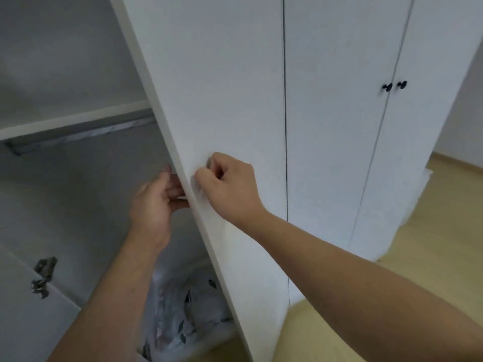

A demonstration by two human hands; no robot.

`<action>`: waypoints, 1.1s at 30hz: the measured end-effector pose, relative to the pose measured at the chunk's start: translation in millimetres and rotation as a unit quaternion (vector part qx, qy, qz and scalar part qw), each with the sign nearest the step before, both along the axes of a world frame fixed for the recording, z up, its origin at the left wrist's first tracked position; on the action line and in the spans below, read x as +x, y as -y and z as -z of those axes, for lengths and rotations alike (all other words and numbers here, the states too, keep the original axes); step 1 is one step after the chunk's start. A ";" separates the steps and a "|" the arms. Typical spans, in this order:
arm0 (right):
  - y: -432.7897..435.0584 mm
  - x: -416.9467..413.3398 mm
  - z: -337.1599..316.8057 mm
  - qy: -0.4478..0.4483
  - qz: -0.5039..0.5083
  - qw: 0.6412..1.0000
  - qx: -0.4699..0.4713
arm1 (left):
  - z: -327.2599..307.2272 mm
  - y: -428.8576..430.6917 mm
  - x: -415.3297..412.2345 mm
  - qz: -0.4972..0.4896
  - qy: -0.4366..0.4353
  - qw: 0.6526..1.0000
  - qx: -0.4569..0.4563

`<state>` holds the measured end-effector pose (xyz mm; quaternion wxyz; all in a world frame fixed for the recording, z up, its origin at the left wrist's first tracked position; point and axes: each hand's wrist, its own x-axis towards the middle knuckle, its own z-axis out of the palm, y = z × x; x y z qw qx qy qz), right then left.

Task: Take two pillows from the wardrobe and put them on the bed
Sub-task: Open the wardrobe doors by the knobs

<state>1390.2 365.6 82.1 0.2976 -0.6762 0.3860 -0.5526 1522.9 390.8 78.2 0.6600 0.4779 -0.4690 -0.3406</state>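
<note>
A white wardrobe door point(224, 82) stands partly open in front of me. My right hand point(230, 186) is on its outer face, fingers curled round the knob, which the hand hides. My left hand point(156, 202) holds the door's edge from inside, fingers wrapped behind the panel. Low inside the wardrobe lies a white pillow with dark leaf print in a clear plastic bag point(183, 317), partly hidden by my left forearm and the door.
A shelf point(73, 118) with a hanging rail beneath it crosses the wardrobe interior at upper left. Another open door with a metal hinge point(43, 276) is at lower left. Closed doors with two black knobs point(394, 86) stand to the right. Wooden floor point(431, 244) lies right.
</note>
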 end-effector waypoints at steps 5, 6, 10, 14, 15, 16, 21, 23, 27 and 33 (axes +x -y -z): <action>-16.8 -42.8 1.7 0.144 0.049 0.988 0.010 | -8.0 -14.2 -45.8 0.118 0.078 0.990 -0.022; -20.5 -56.3 1.6 0.163 0.061 0.985 0.012 | -8.0 -15.9 -58.0 0.143 0.095 0.985 -0.027; -25.8 -105.9 1.1 0.207 0.096 0.974 0.017 | -12.1 -17.9 -100.9 0.217 0.149 0.963 -0.050; -26.1 -148.6 -1.7 0.210 0.117 0.970 0.030 | -17.4 -2.7 -133.6 0.277 0.176 0.944 -0.036; -25.9 -156.7 -2.6 0.207 0.124 0.970 0.038 | -19.0 1.3 -140.1 0.288 0.180 0.940 -0.031; -26.2 -164.3 -3.6 0.203 0.134 0.969 0.046 | -20.6 4.5 -146.6 0.298 0.181 0.937 -0.028; -23.8 -195.2 0.5 0.191 0.217 0.955 0.067 | -20.0 17.8 -175.1 0.349 0.185 0.919 -0.019; -23.7 -205.3 3.6 0.181 0.260 0.947 0.056 | -18.0 22.9 -185.3 0.364 0.181 0.914 -0.006; -23.4 -221.7 5.8 0.169 0.330 0.928 0.038 | -16.0 30.8 -204.2 0.384 0.181 0.905 0.009; -19.5 -223.4 13.8 0.132 0.496 0.858 0.008 | -8.5 41.3 -217.1 0.404 0.180 0.897 0.003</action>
